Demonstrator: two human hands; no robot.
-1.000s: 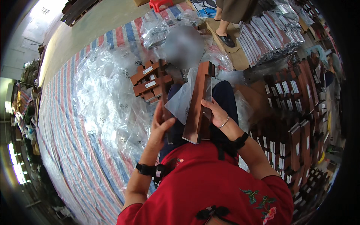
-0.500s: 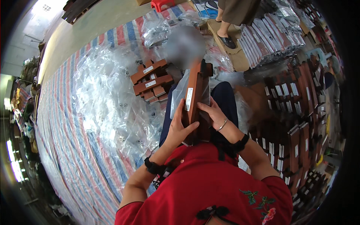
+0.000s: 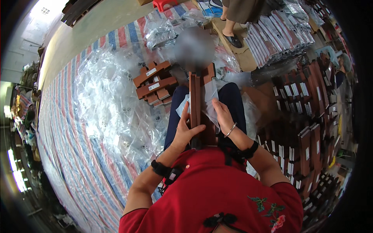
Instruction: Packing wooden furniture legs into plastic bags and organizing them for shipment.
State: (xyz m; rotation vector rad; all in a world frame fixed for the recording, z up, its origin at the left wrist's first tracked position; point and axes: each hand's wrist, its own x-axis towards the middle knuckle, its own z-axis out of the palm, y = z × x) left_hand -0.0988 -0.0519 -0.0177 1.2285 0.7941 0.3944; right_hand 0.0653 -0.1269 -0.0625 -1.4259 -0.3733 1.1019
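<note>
A long reddish-brown bundle of bar-shaped pieces (image 3: 196, 91) stands lengthwise over my lap, with a groove along its near face. My left hand (image 3: 184, 131) is wrapped round its left side near the lower end, thumb across the front. My right hand (image 3: 224, 116) is at the right side, fingers together on a translucent plastic sheet (image 3: 210, 92) that lies along the bundle. Part of the plastic also shows left of the bundle. What lies under the right fingertips is partly hidden.
Left of my knees, several brown labelled pieces (image 3: 156, 88) are stacked beside a heap of clear plastic bags (image 3: 112, 97) on a striped sheet (image 3: 70, 116). Many labelled brown pieces (image 3: 309, 153) stand at the right. Wrapped flat packs (image 3: 274, 37) and a person's foot (image 3: 233, 40) are beyond.
The bundle has turned, so its white label no longer faces me. My right hand has shifted, and the plastic now spreads along the right side. The view has moved slightly.
</note>
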